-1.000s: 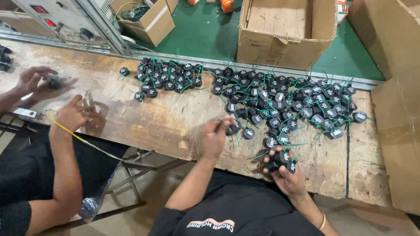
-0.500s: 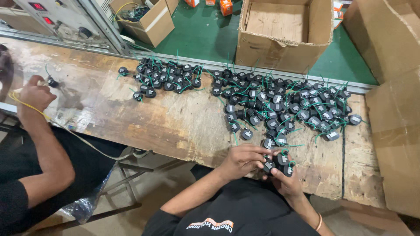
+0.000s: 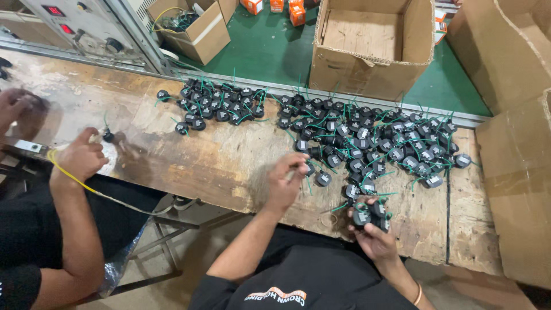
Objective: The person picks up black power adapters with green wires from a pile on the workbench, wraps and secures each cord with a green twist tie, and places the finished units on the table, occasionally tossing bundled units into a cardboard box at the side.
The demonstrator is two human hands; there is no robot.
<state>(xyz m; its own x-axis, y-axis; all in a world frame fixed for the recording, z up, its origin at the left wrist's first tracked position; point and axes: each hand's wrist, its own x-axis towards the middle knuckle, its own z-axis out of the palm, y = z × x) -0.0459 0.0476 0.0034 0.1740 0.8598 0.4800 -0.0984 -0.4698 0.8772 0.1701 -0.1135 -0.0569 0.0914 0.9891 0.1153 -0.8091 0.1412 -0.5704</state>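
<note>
Your right hand (image 3: 373, 232) cups several black parts (image 3: 367, 215) at the worktop (image 3: 218, 163) near edge; your left hand (image 3: 287, 181), fingers pinched on one small part (image 3: 310, 168), sits beside bare wood.

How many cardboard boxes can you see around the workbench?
4. One small open box sits on the green floor upper left, one large open box upper middle, one at the upper right corner, one beside the bench's right end. Others may be out of frame.

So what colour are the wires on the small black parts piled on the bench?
Green, on the small black parts; the head view shows it best.
</note>
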